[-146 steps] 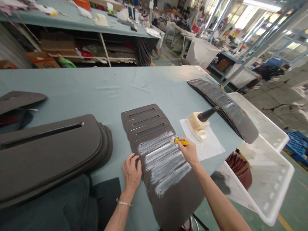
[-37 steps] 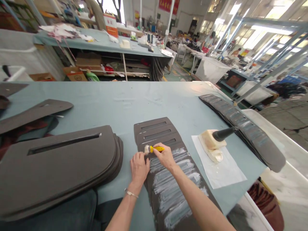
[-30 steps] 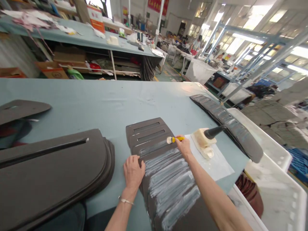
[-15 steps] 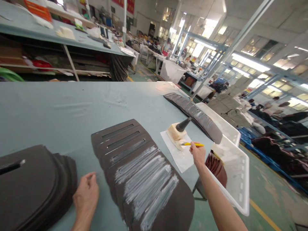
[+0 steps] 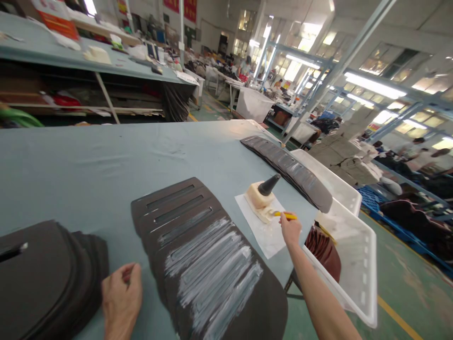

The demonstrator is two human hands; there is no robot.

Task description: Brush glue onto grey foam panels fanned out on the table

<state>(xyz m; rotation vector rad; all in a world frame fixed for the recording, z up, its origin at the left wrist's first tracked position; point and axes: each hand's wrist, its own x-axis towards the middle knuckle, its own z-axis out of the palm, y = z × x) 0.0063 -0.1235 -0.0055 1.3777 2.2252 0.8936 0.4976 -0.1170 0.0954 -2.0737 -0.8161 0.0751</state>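
My right hand [image 5: 290,229] is closed round the yellow handle of a brush [image 5: 286,215]. Its tip is at a pale, smeared mass beside a cream block-shaped container with a black cone-shaped top [image 5: 269,185], on a white sheet [image 5: 264,243]. In front of me lies a fanned row of dark brown, round-ended pieces [image 5: 260,302], overlapping, with slots at the far end and wet whitish strokes across the nearer ones. My left hand [image 5: 122,297] rests on the table with its fingers curled, nothing seen in them, between that row and a dark stack of similar pieces [image 5: 38,278].
Another fanned row of dark pieces [image 5: 288,170] lies along the table's right edge. White plastic bins [image 5: 368,283] stand beside that edge, one with reddish-brown pieces [image 5: 323,255]. A second table [image 5: 71,52] with assorted items is at the back left. People work farther off.
The brush and my right hand have shifted slightly to the right and down at the white sheet. My left hand has drawn a little nearer to me, its fingers curled tighter.
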